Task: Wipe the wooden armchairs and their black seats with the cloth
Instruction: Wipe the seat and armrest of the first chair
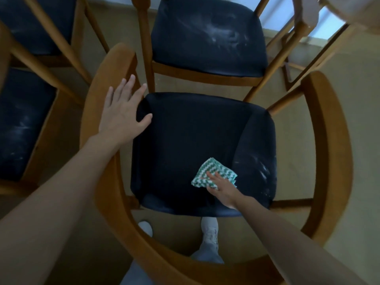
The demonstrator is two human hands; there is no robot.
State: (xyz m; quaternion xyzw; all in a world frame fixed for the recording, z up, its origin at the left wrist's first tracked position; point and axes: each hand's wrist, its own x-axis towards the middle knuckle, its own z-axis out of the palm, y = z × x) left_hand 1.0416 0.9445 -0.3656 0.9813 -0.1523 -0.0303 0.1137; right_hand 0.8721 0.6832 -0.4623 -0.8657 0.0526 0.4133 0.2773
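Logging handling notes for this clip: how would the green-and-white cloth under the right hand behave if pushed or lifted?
The cloth looks soft and folded, so it would probably droop when lifted. Pressed flat by the right hand, it should slide over the smooth black seat, though loose corners may bunch.

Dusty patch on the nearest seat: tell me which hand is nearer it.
Right. The right hand presses the cloth just left of the dusty patch; the left hand rests at the seat's far left corner, by the armrest.
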